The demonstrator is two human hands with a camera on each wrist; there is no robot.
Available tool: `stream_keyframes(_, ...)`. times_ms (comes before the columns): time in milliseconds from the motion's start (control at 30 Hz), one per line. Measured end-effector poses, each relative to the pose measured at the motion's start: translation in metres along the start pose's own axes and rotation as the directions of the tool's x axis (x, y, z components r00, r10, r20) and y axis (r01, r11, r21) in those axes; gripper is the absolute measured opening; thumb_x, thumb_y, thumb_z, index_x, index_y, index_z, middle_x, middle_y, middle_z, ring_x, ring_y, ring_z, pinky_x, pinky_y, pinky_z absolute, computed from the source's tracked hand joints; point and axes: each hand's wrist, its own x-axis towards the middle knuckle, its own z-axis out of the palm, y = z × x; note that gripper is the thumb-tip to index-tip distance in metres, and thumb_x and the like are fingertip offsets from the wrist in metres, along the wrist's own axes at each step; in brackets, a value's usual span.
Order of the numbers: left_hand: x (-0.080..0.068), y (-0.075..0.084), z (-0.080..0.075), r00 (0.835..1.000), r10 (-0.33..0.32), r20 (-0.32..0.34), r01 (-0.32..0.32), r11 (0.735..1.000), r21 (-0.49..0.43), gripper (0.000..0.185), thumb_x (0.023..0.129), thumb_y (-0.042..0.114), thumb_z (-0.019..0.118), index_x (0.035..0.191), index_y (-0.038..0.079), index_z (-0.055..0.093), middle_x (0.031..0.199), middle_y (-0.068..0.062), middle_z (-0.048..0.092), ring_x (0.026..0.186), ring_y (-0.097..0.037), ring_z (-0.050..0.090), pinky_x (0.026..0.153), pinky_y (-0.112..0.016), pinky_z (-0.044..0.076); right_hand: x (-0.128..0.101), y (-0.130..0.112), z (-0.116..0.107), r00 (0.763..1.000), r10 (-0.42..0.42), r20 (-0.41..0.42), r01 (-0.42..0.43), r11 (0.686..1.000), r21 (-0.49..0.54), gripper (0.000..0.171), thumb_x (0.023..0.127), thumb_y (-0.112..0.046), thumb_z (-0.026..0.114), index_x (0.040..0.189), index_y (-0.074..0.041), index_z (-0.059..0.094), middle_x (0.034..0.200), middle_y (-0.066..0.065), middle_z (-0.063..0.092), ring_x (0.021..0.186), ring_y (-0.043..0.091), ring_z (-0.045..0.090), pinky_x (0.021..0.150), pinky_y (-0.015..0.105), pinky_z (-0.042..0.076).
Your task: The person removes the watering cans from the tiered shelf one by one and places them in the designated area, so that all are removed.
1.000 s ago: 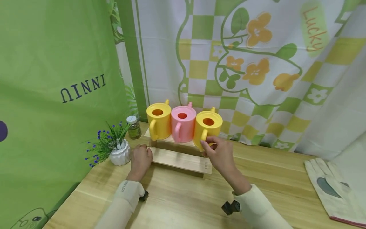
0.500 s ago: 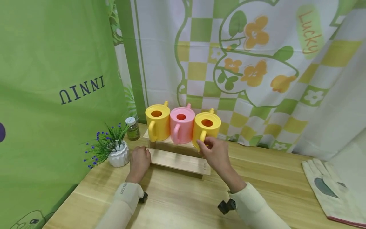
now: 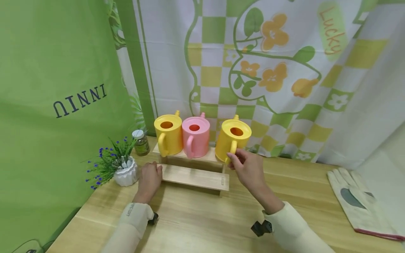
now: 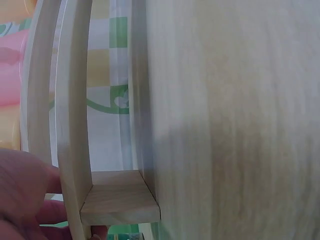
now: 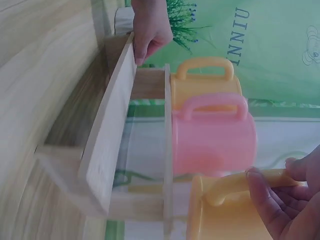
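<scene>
Right grip (image 3: 250,171) is pinching the handle (image 3: 233,146) of the right-hand yellow watering can (image 3: 224,142), its body just beyond, by the upper shelf's (image 3: 211,155) right end, left grip (image 3: 149,178) holding the lower shelf (image 3: 193,177).

L mug (image 3: 172,138) & mid mug (image 3: 199,138) on shelf (image 3: 193,177); 3rd mug (image 3: 227,142) to R (gap between); jar (image 3: 142,146), plant (image 3: 124,172) L; gloves (image 3: 360,207) far R on tbl (image 3: 190,218).

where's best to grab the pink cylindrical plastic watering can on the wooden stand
Probably its curved pink loop handle, coming from the person's side: the loop juts that way, while the narrow spout points away. The leftmost yellow cylindrical watering can stands close beside the pink body, leaving little finger room there.
</scene>
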Motion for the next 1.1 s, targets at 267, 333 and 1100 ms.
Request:
stream_keyframes(267, 0.008, -0.004, -0.007, 1.000, -0.019, -0.015, 0.018, 0.997, -0.073, 0.024, 0.088, 0.015, 0.053, 0.073, -0.002, 0.061, 0.059, -0.014, 0.053, 0.057, -0.031, 0.052, 0.053, -0.043, 0.040, -0.019, 0.023, -0.035, 0.996, -0.080, -0.041, 0.077, 0.995, -0.064, 0.010, 0.082, -0.010, 0.067, 0.087, -0.001, 0.068, 0.068, 0.008, 0.067, 0.055, 0.013, 0.063, 0.048, 0.019, 0.049)
stream_keyframes(333, 0.009, -0.006, -0.008, 0.999, -0.036, -0.005, 0.035, 0.995, -0.091, 0.024, 0.089, 0.015, 0.053, 0.077, -0.003, 0.063, 0.060, -0.014, 0.054, 0.056, -0.030, 0.050, 0.052, -0.042, 0.039, -0.025, 0.035, -0.040, 0.996, -0.072, -0.055, 0.069, 0.996, -0.055, 0.009, 0.082, -0.008, 0.067, 0.087, -0.001, 0.067, 0.069, 0.009, 0.067, 0.055, 0.015, 0.063, 0.049, 0.018, 0.049)
stream_keyframes(1100, 0.001, 0.003, -0.012, 0.989, -0.108, 0.097, 0.120, 0.984, -0.135, 0.034, 0.092, 0.017, 0.050, 0.116, -0.006, 0.058, 0.111, -0.025, 0.059, 0.097, -0.046, 0.056, 0.083, -0.053, 0.042, -0.076, 0.122, -0.063, 0.996, -0.004, -0.090, -0.018, 0.967, -0.253, 0.010, 0.078, -0.008, 0.071, 0.085, 0.000, 0.069, 0.064, 0.006, 0.067, 0.054, 0.018, 0.064, 0.048, 0.009, 0.043)
